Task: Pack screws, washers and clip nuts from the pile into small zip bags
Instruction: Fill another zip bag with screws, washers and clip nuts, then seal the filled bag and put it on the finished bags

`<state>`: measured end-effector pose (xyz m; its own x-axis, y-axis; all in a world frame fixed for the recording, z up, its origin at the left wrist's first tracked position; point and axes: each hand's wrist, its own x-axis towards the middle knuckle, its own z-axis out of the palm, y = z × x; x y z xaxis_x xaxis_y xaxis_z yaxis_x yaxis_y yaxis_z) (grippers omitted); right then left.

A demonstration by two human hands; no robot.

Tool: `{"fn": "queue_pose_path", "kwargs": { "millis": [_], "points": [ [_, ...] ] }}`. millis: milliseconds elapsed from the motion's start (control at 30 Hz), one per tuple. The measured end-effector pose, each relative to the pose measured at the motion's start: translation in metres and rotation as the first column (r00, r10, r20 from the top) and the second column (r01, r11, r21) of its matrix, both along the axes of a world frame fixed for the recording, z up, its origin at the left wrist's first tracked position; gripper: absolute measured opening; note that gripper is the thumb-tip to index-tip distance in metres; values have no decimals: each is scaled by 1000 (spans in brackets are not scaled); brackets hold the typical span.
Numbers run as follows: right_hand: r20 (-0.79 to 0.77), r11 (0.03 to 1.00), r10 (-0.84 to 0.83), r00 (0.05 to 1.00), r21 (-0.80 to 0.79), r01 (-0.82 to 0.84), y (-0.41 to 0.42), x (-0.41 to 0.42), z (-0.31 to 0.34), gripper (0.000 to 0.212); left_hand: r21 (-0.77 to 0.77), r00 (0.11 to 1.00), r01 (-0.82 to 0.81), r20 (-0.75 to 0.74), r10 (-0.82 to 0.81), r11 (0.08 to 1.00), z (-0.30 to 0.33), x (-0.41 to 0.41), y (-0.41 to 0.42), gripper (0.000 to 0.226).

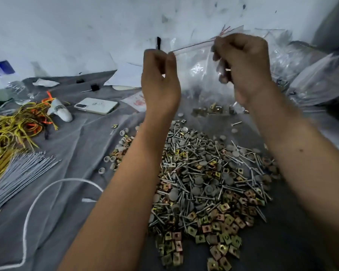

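Note:
Both my hands are raised above the pile and hold a small clear zip bag (198,69) by its red-lined top edge. My left hand (160,81) pinches the bag's left end. My right hand (243,65) grips its right end, fingers curled over the seal. Hardware sits in the bag's bottom, hanging low near the cloth. Below lies the big pile (209,182) of screws, grey round washers and brass-coloured square clip nuts on a grey cloth (70,149).
A white phone (96,105) lies at the back left. Yellow and orange ties (14,126), grey rods (18,173) and a white cord (39,200) lie at left. Clear plastic bags (309,75) are heaped at the back right. A water bottle (6,79) stands far left.

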<state>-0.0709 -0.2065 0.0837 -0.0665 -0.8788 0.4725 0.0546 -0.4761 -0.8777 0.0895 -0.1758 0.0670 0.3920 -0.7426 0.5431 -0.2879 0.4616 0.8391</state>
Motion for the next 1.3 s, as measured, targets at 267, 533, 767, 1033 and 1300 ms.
{"fn": "queue_pose_path", "kwargs": {
  "millis": [267, 533, 767, 1033, 1300],
  "points": [
    [-447, 830, -264, 854, 346, 437, -81, -107, -39, 11, 274, 637, 33, 735, -232, 961, -62, -85, -61, 44],
    [-957, 871, 142, 252, 242, 428, 19, -208, -41, 22, 376, 428, -96, 852, -303, 922, -76, -141, -63, 34],
    [-971, 846, 99, 216, 197, 496, 55, -215, -86, 61, 573, 523, 159, 642, -561, 804, -81, -204, -2, 9],
    [-797, 863, -110, 594, 220, 455, 68, -226, -81, 20, 528, 677, 166, 554, -485, 833, -95, -214, 11, 16],
    [-577, 902, -332, 746, 39, 431, 78, -210, -58, 22, 626, 880, 475, -331, -341, 619, -71, -225, 9, 57]
  ]
}}
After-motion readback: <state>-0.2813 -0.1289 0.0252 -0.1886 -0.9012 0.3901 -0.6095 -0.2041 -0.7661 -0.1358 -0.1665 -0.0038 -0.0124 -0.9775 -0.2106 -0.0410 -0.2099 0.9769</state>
